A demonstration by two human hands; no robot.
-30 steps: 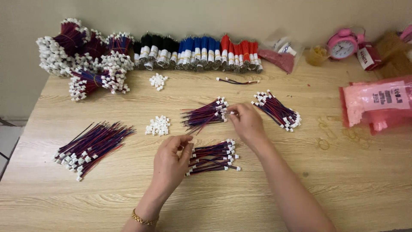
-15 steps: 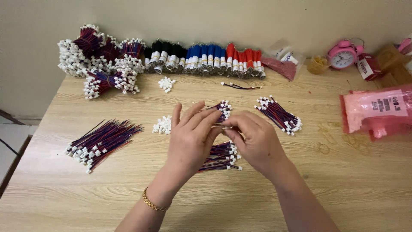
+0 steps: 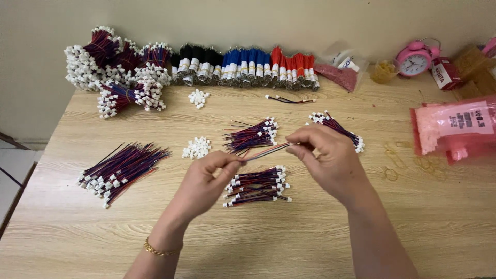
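Where wooden table [image 3: 320,243] meets beige wall [image 3: 248,20]

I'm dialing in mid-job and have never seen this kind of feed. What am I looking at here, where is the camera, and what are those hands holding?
There is no machine: these are one person's two bare hands, filmed by a camera worn on that person's head and looking down at a wooden table. The left hand and the right hand pinch the two ends of a short red and blue wire lead, stretched between them above the table. Under it lies a small pile of leads with white plugs. More bundles lie at the left, behind the hands and behind the right hand. Little heaps of loose white plugs sit nearby. Along the wall stand rows of bundled wires, a pink alarm clock and pink bags.
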